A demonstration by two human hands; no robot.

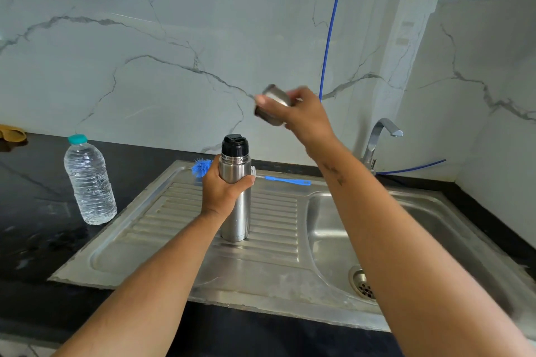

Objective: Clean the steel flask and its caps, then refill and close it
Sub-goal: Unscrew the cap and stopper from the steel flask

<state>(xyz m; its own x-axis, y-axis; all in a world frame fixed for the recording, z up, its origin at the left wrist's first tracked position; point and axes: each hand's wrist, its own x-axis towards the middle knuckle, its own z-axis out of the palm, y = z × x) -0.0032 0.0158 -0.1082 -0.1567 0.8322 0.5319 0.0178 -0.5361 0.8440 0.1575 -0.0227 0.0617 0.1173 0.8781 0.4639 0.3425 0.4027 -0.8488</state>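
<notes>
Landmark: steel sink. Left of it on the black bench, capped plastic bottle upright, clear water nearly to the top. On the sink's drainboard, steel flask upright, black inner cap on; left hand fingers wrapped round its body. Blue bottle brush lies behind the flask. Above the drainboard, right hand grips the steel outer cap, blurred.
</notes>
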